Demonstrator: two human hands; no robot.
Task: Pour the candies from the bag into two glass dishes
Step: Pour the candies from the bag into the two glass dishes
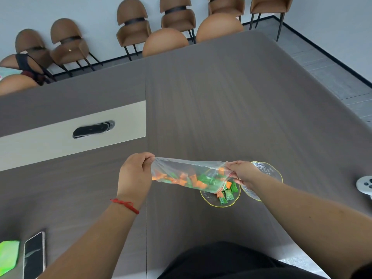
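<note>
While both hands (135, 174) (242, 173) pinch the candy bag (187, 174), grey wood-grain table (221, 97) stretches away — brown chairs (132, 27) lining the wall.

I'm looking down on a meeting room with a long grey wood-grain table (231, 109).
Brown padded chairs (132, 27) line the pale far wall (60, 9); grey floor (326, 63) lies right, and a beige panel (60, 141) with a dark socket cover (93, 129) sits left.
</note>
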